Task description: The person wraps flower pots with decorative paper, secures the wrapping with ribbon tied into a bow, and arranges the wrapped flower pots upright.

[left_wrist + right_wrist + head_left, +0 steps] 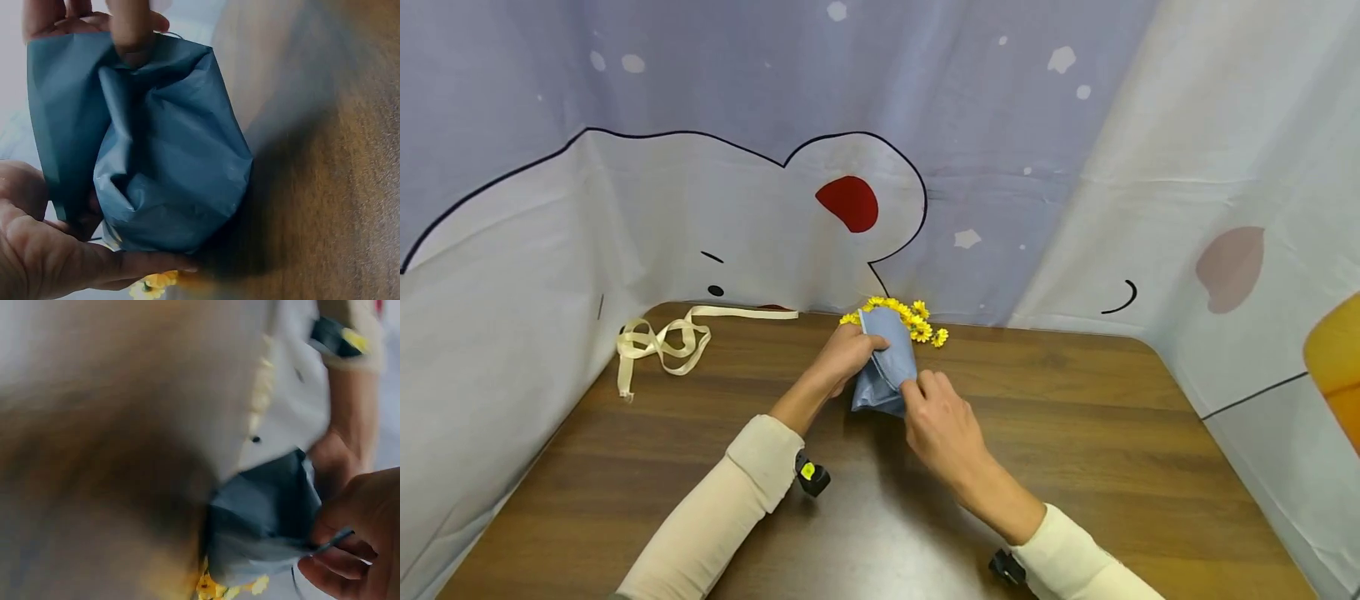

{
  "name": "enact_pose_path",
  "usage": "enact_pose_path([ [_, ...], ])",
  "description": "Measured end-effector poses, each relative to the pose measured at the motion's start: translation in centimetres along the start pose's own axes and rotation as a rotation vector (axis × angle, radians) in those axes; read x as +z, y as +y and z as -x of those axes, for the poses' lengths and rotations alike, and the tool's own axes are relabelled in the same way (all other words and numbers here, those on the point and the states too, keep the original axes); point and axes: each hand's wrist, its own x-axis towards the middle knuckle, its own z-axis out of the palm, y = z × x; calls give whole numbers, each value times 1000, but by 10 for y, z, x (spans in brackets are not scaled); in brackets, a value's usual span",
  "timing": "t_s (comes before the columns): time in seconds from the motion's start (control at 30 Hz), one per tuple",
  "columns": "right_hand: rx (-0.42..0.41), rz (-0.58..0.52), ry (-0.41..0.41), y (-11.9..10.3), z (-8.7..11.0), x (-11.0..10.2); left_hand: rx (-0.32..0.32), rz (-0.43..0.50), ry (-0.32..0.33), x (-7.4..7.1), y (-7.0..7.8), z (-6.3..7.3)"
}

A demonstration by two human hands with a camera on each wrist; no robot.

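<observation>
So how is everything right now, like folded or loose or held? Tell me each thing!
Blue wrapper: folded, creased, held in both hands
Yellow flowers: blooms open, showing beyond the wrapper
Cream ribbon: lying in loops, not held
Left hand: gripping the wrapper
Right hand: pinching the wrapper's edge
Printed cloth: hanging, wrinkled

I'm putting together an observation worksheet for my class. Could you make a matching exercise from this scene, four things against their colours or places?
1. ribbon
2. flowers
3. paper
4. table

A. yellow, at the far edge
B. brown, beneath everything else listed
C. cream, lying looped at the left
D. blue, held by the left hand and right hand

Pairs: 1-C, 2-A, 3-D, 4-B
</observation>
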Motion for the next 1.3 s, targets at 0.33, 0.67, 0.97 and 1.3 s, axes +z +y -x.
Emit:
enact_pose_path([
  [0.33, -164, 2, -177, -4, 5, -3, -16, -22, -55, -2, 7, -4],
  [0.67, 897, -741, -622, 49, -68, 10, 16, -62, -124, -13, 8, -9],
  [0.97, 1065, -1055, -842, 58, -70, 42, 16, -87, -180, -17, 7, -9],
  [1.3, 1098, -1195, -803, 60, -66, 43, 21, -54, 33, -21, -12, -3],
])
